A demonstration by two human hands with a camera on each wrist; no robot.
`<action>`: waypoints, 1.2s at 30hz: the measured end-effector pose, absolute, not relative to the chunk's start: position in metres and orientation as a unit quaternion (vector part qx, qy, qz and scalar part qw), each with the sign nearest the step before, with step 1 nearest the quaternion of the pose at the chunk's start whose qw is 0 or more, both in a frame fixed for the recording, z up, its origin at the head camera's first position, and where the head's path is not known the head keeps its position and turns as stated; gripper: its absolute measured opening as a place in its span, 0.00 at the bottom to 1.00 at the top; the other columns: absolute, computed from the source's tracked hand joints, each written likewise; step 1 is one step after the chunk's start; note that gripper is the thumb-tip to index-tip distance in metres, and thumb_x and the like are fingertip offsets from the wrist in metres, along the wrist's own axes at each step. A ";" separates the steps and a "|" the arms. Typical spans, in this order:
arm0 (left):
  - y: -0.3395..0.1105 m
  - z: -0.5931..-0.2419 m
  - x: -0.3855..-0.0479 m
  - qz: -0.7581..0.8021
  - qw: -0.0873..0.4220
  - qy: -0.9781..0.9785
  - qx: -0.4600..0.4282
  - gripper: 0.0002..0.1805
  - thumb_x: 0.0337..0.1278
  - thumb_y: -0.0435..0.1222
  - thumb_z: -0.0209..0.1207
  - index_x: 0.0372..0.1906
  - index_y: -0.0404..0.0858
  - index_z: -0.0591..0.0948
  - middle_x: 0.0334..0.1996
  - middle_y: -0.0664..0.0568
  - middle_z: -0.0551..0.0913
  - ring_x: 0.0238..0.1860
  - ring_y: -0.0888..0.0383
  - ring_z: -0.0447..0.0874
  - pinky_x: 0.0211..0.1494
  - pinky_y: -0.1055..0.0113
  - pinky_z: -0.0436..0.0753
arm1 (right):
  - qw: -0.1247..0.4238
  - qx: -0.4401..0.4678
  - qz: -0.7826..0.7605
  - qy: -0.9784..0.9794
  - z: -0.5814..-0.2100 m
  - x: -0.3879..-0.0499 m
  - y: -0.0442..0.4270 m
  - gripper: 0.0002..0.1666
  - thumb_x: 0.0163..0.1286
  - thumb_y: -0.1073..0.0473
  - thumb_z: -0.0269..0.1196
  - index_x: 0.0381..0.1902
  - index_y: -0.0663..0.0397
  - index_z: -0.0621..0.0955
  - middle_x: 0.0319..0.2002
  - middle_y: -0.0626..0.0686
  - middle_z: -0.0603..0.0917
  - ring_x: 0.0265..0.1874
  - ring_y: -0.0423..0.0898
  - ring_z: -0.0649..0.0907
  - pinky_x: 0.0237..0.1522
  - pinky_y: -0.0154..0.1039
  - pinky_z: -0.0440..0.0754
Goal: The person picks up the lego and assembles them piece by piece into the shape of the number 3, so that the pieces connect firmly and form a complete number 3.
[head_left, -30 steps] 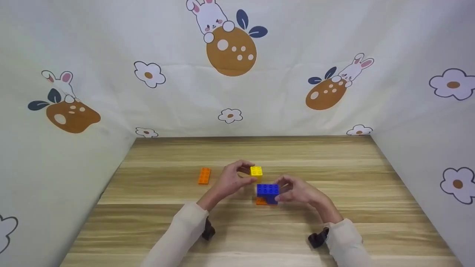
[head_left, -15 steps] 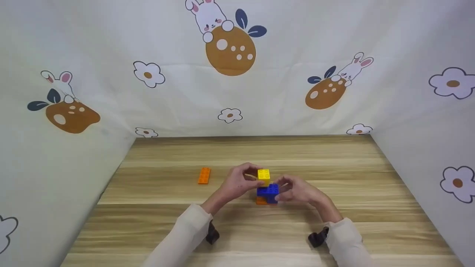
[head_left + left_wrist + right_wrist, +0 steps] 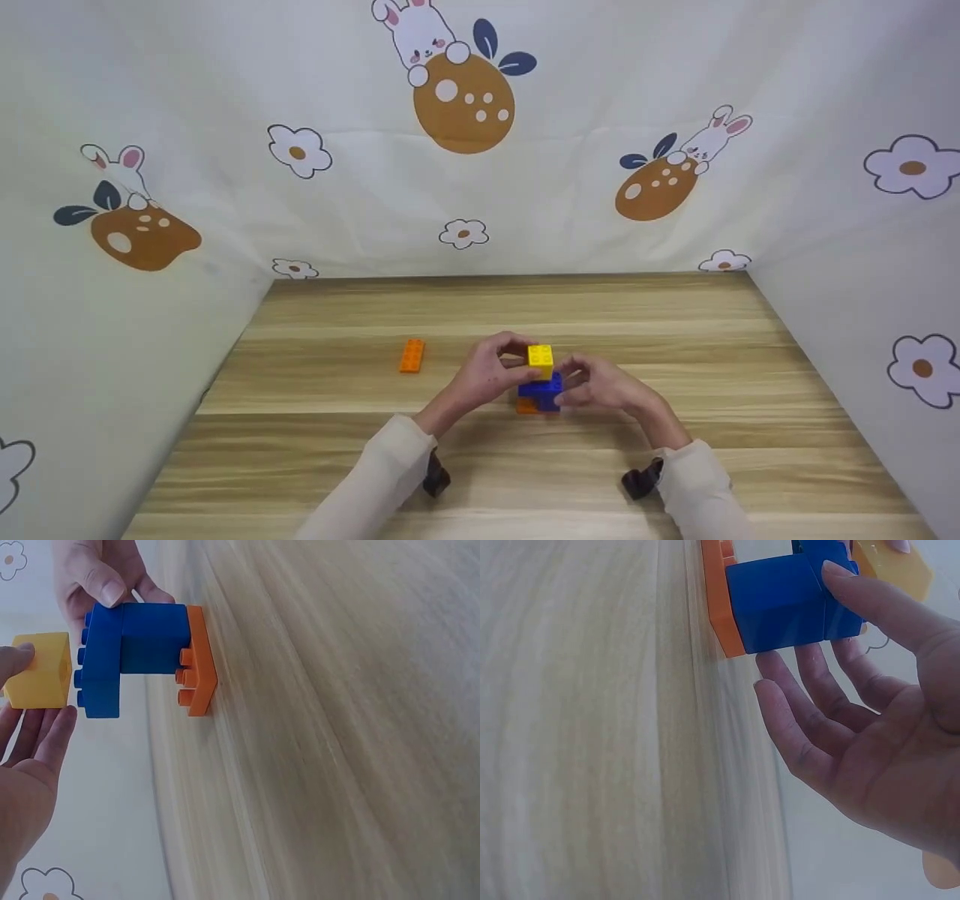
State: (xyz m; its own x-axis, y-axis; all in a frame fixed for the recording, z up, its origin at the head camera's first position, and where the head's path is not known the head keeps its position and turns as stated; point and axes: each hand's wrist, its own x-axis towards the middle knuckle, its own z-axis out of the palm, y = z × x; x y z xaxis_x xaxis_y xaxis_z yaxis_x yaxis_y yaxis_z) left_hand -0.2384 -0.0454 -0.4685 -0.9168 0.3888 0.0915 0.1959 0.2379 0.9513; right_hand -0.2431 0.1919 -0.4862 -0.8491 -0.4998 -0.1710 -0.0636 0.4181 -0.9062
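Note:
Between left thumb and fingers, a yellow block (image 3: 540, 361) is pinched by the left hand (image 3: 484, 375) just above a blue brick (image 3: 541, 388). In the left wrist view a narrow gap parts the yellow block (image 3: 43, 670) from the studs of the upper blue brick (image 3: 102, 664). That brick lies across a lower blue brick (image 3: 155, 637), which stands on one end of an orange plate (image 3: 199, 664) on the table. The right hand (image 3: 604, 386) grips the blue bricks from the right; its thumb touches the upper one (image 3: 840, 611) in the right wrist view.
A second orange plate (image 3: 412, 355) lies on the wooden table (image 3: 337, 465), left of the left hand. Patterned cloth (image 3: 360, 195) rises behind the table and along both its sides.
The left hand has carried the yellow block rightward and slightly nearer, from behind the stack to over the upper blue brick. The right hand and the stack have hardly moved.

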 end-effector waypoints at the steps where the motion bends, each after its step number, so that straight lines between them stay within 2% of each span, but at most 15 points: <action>1: -0.045 -0.469 -0.238 0.590 0.084 0.781 0.187 0.22 0.56 0.42 0.71 0.55 0.41 0.81 0.53 0.50 0.83 0.54 0.54 0.84 0.61 0.58 0.83 | 0.214 -0.172 -0.509 0.816 -0.486 -0.243 0.192 0.31 0.61 0.59 0.73 0.57 0.68 0.74 0.54 0.67 0.81 0.53 0.57 0.84 0.51 0.43 0.86; 9: -0.040 -0.475 -0.239 0.590 0.090 0.782 0.178 0.24 0.54 0.45 0.72 0.56 0.43 0.81 0.54 0.50 0.83 0.55 0.54 0.84 0.61 0.58 0.83 | 0.206 -0.175 -0.507 0.818 -0.487 -0.244 0.192 0.31 0.59 0.60 0.74 0.56 0.68 0.75 0.53 0.66 0.82 0.52 0.56 0.84 0.51 0.41 0.85; 16: -0.037 -0.479 -0.239 0.597 0.092 0.775 0.183 0.24 0.53 0.42 0.73 0.54 0.40 0.82 0.54 0.47 0.85 0.54 0.51 0.86 0.59 0.57 0.84 | 0.227 -0.170 -0.548 0.787 -0.489 -0.244 0.190 0.31 0.58 0.65 0.73 0.57 0.70 0.74 0.54 0.67 0.78 0.54 0.57 0.84 0.51 0.44 0.87; 23: -0.037 -0.480 -0.241 0.589 0.097 0.782 0.180 0.23 0.54 0.42 0.72 0.54 0.40 0.82 0.52 0.47 0.85 0.54 0.52 0.86 0.59 0.56 0.84 | 0.220 -0.179 -0.520 0.806 -0.488 -0.245 0.191 0.33 0.60 0.61 0.73 0.60 0.68 0.74 0.54 0.66 0.80 0.52 0.55 0.84 0.52 0.41 0.85; 31: -0.037 -0.480 -0.242 0.583 0.105 0.785 0.182 0.23 0.54 0.44 0.72 0.54 0.43 0.83 0.52 0.50 0.85 0.53 0.53 0.86 0.59 0.57 0.84 | 0.223 -0.163 -0.537 0.797 -0.487 -0.244 0.191 0.32 0.58 0.64 0.73 0.58 0.69 0.74 0.55 0.67 0.78 0.54 0.56 0.83 0.49 0.41 0.86; 36: -0.034 -0.480 -0.243 0.580 0.107 0.787 0.180 0.22 0.53 0.45 0.73 0.52 0.43 0.83 0.51 0.51 0.85 0.53 0.55 0.86 0.59 0.58 0.84 | 0.211 -0.173 -0.512 0.814 -0.486 -0.244 0.193 0.32 0.59 0.61 0.73 0.59 0.67 0.75 0.55 0.65 0.80 0.53 0.55 0.83 0.52 0.43 0.85</action>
